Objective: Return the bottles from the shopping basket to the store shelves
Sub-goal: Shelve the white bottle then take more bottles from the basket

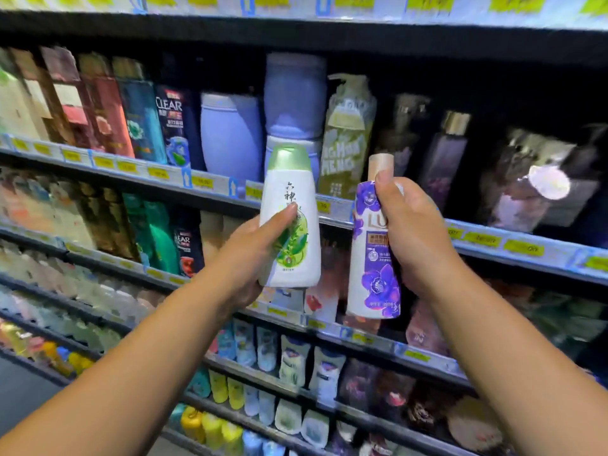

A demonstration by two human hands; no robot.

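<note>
My left hand (253, 255) grips a white bottle with a green cap and green leaf label (292, 199), held upright in front of the shelves. My right hand (414, 238) grips a white bottle with purple flowers and a beige cap (371, 274), also upright, a little to the right of the first. Both bottles are raised at the level of the second shelf (204, 184). The shopping basket is out of view.
Several shelves packed with shampoo and body wash bottles fill the view. Pale blue bottles (230, 133) and an olive pump bottle (345, 139) stand right behind the held bottles. Dark bottles (441, 159) stand to the right. Yellow price tags line the shelf edges.
</note>
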